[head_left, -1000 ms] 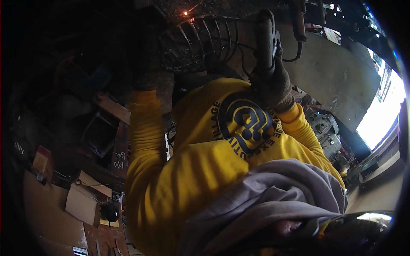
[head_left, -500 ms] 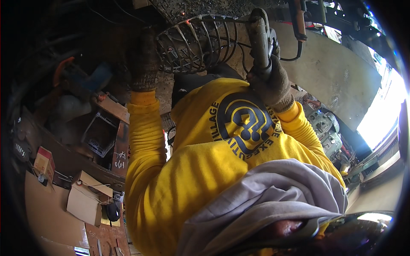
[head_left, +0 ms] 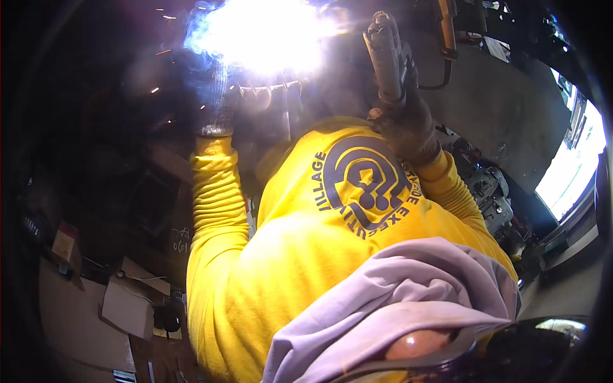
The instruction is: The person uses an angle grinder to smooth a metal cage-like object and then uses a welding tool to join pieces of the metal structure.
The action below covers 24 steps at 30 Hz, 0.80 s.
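Observation:
A blinding white welding arc [head_left: 268, 32] burns at the top of the view, with blue-white smoke at its left and a few sparks flying. Below the glare, part of the curved rim of a barred metal basket frame [head_left: 276, 85] shows; the rest is washed out. My right hand [head_left: 415, 127], in a dark work glove, is closed around a welding electrode holder [head_left: 385, 67] to the right of the arc. My gloved left hand [head_left: 218, 112] is at the frame's left side, its fingers lost in smoke and shadow, so its grip is hidden.
An orange-brown tool handle [head_left: 446, 29] with a cable hangs at upper right, before a large pale sheet [head_left: 511, 115]. A grey metal machine [head_left: 491, 195] stands to the right. Cardboard boxes [head_left: 128, 305] lie at lower left. Bright daylight enters at far right.
A welding arc has flared up over the basket frame, hiding most of it and darkening the surroundings. The electrode holder has shifted slightly left; my left hand stays about where it was.

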Tool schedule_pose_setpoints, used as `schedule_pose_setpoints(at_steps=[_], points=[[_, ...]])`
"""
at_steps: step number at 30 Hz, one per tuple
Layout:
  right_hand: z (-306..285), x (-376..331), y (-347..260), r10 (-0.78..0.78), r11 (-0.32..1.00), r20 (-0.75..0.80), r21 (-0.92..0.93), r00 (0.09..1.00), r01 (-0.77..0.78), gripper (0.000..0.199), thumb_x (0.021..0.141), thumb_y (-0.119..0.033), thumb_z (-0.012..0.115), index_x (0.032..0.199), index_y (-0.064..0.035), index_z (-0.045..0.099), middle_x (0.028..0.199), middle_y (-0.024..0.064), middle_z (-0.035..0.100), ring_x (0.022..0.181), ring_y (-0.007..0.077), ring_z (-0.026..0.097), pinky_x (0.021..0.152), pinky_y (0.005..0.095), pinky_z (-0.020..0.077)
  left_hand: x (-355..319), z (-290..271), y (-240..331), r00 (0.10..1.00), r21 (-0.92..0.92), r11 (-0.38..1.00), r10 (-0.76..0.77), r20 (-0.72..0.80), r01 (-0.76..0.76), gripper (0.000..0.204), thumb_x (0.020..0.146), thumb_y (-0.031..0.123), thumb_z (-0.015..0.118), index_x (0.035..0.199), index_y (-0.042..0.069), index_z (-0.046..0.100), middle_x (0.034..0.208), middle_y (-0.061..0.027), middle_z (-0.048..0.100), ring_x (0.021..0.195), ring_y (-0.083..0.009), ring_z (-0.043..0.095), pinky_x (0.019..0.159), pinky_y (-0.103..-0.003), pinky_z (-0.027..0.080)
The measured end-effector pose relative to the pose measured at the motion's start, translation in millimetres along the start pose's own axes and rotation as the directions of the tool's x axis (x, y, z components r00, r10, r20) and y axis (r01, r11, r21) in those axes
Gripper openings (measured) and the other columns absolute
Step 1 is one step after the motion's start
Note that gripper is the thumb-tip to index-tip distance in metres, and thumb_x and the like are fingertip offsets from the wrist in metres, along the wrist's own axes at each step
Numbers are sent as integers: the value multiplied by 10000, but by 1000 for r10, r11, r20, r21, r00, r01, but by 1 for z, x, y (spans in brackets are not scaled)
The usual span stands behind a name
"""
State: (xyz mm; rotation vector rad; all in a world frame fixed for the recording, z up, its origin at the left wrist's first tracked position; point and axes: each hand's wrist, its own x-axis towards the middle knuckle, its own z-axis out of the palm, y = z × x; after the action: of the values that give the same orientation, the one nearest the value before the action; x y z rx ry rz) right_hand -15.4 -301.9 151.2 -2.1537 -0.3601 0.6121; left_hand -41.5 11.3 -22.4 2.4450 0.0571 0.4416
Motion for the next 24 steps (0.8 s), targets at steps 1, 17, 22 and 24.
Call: schedule_pose_setpoints(at_steps=[1, 17, 22, 24], points=[[2, -3, -1, 19, 999, -15, 37, 1000, -19, 703, 870, -5, 631, 1445, 63, 231, 956, 52, 598, 731, 83, 545, 654, 232, 474, 2, 1, -1, 1000, -20, 1000, 4, 0, -4, 321, 918, 77, 531, 1236, 53, 561, 1079, -149, 653, 963, -315, 641, 864, -385, 514], [3, -4, 6, -104, 988, -28, -117, 994, 100, 419, 890, 36, 613, 1292, 17, 497, 1208, 94, 599, 979, 138, 597, 829, 264, 503, -3, -4, 4, 1000, -4, 1000, -2, 10, 2, 348, 900, 93, 565, 1247, 67, 571, 1110, -142, 651, 1002, -313, 636, 882, -385, 512], [8, -10, 38, -143, 940, 8, -313, 990, 138, 517, 886, -28, 625, 1358, 10, 417, 1294, 159, 532, 1083, 237, 603, 867, 334, 542, 1, -4, 1, 1000, -5, 1000, 8, 4, -8, 357, 895, 99, 576, 1250, 72, 575, 1120, -139, 651, 1015, -312, 634, 888, -385, 511], [9, -5, 34, -305, 865, -18, -422, 952, 270, 649, 875, -88, 664, 1424, 15, 333, 1329, 225, 482, 1118, 277, 588, 843, 355, 558, -1, 0, 0, 1000, 3, 1000, 13, 2, -13, 360, 893, 101, 580, 1252, 74, 576, 1124, -138, 651, 1020, -312, 634, 890, -386, 510]])
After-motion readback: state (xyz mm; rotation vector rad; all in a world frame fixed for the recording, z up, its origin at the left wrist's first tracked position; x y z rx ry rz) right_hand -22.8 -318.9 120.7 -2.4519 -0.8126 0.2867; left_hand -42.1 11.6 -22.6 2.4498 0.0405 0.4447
